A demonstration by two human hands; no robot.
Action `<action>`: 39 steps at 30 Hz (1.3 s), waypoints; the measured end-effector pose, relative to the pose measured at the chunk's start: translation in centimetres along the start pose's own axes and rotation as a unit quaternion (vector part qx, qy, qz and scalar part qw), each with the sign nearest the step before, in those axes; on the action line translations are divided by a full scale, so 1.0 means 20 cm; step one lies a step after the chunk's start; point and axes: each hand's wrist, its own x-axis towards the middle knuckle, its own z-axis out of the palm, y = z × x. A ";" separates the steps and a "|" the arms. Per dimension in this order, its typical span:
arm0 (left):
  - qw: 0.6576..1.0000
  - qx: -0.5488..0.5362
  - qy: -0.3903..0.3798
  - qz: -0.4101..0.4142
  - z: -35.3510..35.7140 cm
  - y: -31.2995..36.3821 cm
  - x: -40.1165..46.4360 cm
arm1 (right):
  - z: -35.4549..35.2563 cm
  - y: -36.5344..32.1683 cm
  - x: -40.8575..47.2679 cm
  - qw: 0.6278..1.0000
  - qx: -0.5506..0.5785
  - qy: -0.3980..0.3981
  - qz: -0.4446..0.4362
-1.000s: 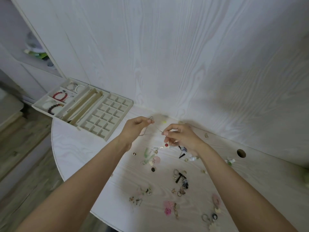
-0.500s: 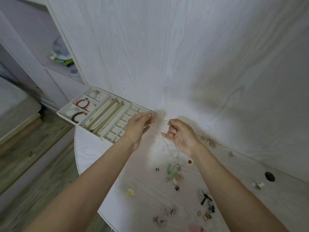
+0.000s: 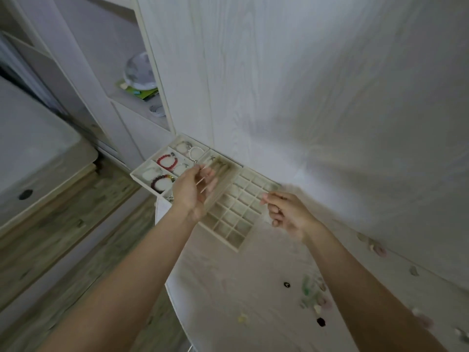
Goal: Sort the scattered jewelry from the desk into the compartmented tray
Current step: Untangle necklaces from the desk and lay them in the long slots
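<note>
1. Jewelry is what I am sorting: some of it already lies in the tray [image 3: 142,173], which sits at the far left edge of the surface [image 3: 228,288] against the wall. Its left-hand squares hold bracelets, a red one [image 3: 166,160] and a dark beaded one [image 3: 158,183] among them.

2. My left hand [image 3: 189,190] hangs over the long middle slots [image 3: 223,174] of the tray, thumb and fingers pinched on one end of a thin chain [image 3: 201,180]. I hold it there, I judge, because those slots suit a long piece laid out straight.

3. The grid of small cells [image 3: 238,212] on the tray's right looks empty, though blur makes that uncertain; it seems meant for rings and earrings.

4. My right hand [image 3: 286,212] is over the right edge of that grid, fingers curled and fingertips pinched together. It looks to hold the chain's other end, kept apart from the left so the chain does not tangle, but I cannot make out the strand there.

5. Loose pieces [image 3: 313,294] still lie scattered on the surface to the right, well apart from the tray, so much sorting remains.
</note>
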 end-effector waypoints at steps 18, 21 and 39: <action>0.994 -0.006 0.090 0.058 -0.32 0.15 0.38 | 0.34 -0.03 0.48 0.979 0.178 0.070 0.069; 0.991 0.046 0.118 0.052 -0.35 0.15 0.42 | 0.32 -0.04 0.54 0.983 0.145 0.104 0.050; 0.981 0.175 0.073 0.037 -0.30 -0.07 0.43 | 0.34 -0.17 0.75 0.978 0.033 0.203 -0.024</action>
